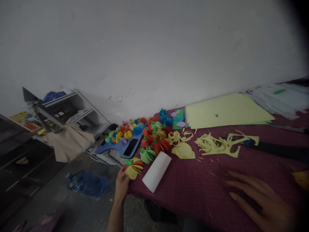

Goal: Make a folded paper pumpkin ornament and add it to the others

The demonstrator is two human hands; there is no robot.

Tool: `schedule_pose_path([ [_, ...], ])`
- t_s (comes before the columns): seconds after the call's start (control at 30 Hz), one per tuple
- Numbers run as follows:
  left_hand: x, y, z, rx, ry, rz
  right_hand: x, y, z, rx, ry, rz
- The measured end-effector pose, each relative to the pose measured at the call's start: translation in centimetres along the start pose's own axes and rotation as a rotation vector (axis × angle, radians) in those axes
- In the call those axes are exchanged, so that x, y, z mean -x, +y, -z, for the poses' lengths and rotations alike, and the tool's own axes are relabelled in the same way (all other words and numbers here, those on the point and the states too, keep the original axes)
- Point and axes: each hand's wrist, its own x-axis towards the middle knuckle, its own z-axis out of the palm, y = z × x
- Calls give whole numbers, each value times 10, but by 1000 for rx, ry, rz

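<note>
A head-worn camera looks forward and down over the table (188,187).

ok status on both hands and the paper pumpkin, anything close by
Left hand holding paper pumpkin at edge of table. Right hand open, blurred, nothing seen in it. White roll close beside pumpkin.

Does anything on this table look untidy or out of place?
Yes: tangled yellow paper scraps lie loose on the dark red tablecloth, with small slivers scattered nearby. They look messy compared with the flat yellow sheet.

A blue bottle (89,184) lies on the floor (95,211) — beige cloth (70,141) before pale shelves (72,103).
</note>
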Motion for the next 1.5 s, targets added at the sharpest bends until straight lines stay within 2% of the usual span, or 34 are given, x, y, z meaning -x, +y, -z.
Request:
schedule_pose_path([
  [0.37,-5,11,-5,-72,-138,-58,-3,-2,0,8,-24,-11],
  [0.57,-5,18,-6,-100,-135,-56,-3,-4,2,7,-31,-34],
  [0.87,11,29,8,-141,-103,-100,-4,-1,1,1,-53,-16],
  [1.0,14,28,16,-158,-43,-116,-5,-1,2,6,-54,-9],
  [1.13,22,32,21,-180,186,-127,-6,-5,4,14,-45,-19],
  [1.2,33,43,15,-196,306,-147,-6,-6,5,18,-52,-24],
  [1.27,49,62,2,-205,357,-212,-6,-6,5,22,-57,-23],
  [1.3,57,73,-7,-211,358,-297,-6,-6,5,23,-57,-21],
  [1.4,77,103,-35,-319,228,-488,-6,-5,5,25,-62,-13],
  [1.47,79,112,-46,-445,297,-553,-6,-5,6,26,-65,-17],
  [1.5,77,113,-49,-497,333,-526,-6,-6,7,26,-62,-19],
])
